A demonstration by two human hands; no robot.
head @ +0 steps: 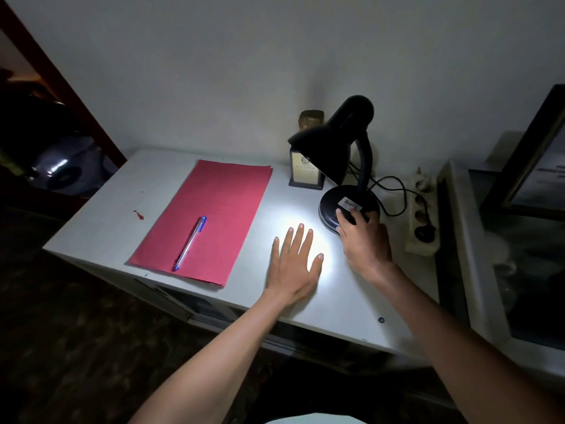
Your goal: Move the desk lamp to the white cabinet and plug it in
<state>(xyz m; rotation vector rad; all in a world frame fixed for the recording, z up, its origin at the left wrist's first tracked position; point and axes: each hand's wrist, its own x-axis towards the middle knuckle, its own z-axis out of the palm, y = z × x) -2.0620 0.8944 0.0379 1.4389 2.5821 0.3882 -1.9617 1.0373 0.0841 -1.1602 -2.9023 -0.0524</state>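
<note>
Black desk lamp (345, 160) standing on the white cabinet (101, 215), toward the far right part of the top, switched on, shade tilted down to the left, bright pool of light on the surface just near of it. Round base (345, 206) a little apart from the right edge, with a white label on top. Right hand (363, 240) resting on the near side of the base, fingers curled over its rim, in contact but not closed fully around it. Left hand (298, 264) flat and released on the top, fingers spread, inside the light pool, just left of the base, holding nothing.

Black cord (397, 191) running from behind the lamp to the right, looping over the top toward a white power strip (423, 215) lying along the right edge; dark plug (424, 233) seated in the near socket of the strip.

Small trophy (307, 166) just left of the lamp and behind the shade, near the far wall. Red paper sheets (214, 215) in the middle left, near corner reaching close to the near edge, a blue pen (191, 243) lying on them. Small red stain (138, 214) on the bare left part.

Open room: bare strip along the left edge, and bare surface along the near edge under the forearms. Right side crowded by strip and cord.
</note>
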